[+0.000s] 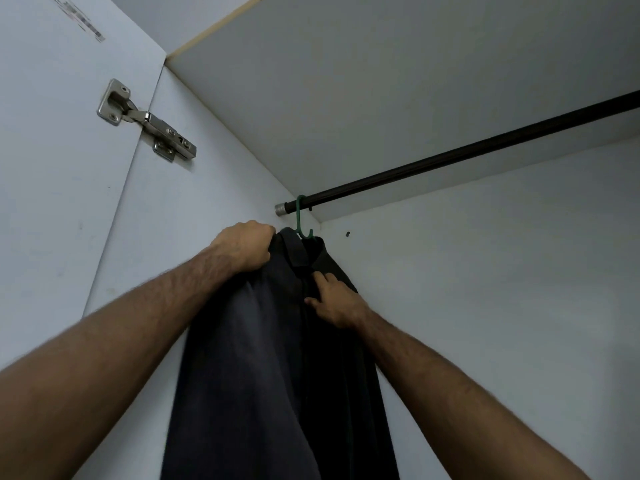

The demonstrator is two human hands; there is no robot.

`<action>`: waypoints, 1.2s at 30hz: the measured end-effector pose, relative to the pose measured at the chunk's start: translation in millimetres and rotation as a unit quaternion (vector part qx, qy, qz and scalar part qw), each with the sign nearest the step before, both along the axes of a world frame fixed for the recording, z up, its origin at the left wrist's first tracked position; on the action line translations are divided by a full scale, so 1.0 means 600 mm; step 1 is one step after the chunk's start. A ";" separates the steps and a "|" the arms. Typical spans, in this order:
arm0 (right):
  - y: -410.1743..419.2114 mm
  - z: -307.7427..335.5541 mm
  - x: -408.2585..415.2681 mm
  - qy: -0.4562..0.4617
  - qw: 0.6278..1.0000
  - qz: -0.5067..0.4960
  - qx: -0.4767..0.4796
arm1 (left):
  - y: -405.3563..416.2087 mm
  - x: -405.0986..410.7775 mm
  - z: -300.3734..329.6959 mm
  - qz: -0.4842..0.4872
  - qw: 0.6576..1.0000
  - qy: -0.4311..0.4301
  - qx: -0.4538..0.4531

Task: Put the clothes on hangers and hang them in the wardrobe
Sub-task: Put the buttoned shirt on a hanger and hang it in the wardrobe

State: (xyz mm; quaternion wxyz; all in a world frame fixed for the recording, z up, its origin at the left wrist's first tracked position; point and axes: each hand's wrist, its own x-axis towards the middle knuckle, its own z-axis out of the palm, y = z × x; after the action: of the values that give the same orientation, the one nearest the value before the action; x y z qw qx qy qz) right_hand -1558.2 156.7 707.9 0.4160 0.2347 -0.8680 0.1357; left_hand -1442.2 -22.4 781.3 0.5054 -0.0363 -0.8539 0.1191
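Head view — dark shirt (249,358) gripped by left hand (244,245), right hand (337,303) pinching front.

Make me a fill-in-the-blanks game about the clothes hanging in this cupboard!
1. The hanger hook is coloured ____.
2. The hook hangs over the dark ____ near the side wall.
3. The left hand grips the dark shirt near its ____ end.
4. The metal hinge is fixed to the wardrobe ____.

Missing words: green; rail; top; door
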 end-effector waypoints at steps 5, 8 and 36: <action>-0.001 -0.009 -0.005 0.002 1.000 -0.012 0.007 | 0.001 0.018 -0.013 0.044 0.998 0.013 -0.036; 0.012 -0.024 0.005 0.049 0.996 -0.067 0.028 | 0.029 0.025 -0.048 0.143 0.973 0.129 -0.128; 0.510 -0.607 0.569 -0.057 0.855 -0.494 0.147 | 0.564 0.129 -0.718 -0.481 0.871 -0.075 -0.065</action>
State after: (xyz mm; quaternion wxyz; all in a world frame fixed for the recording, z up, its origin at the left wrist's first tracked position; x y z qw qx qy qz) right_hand -1216.9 462.5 343.6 0.3385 -0.1752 -0.9018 -0.2035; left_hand -1365.0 316.3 350.7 0.4311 -0.4836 -0.7568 -0.0865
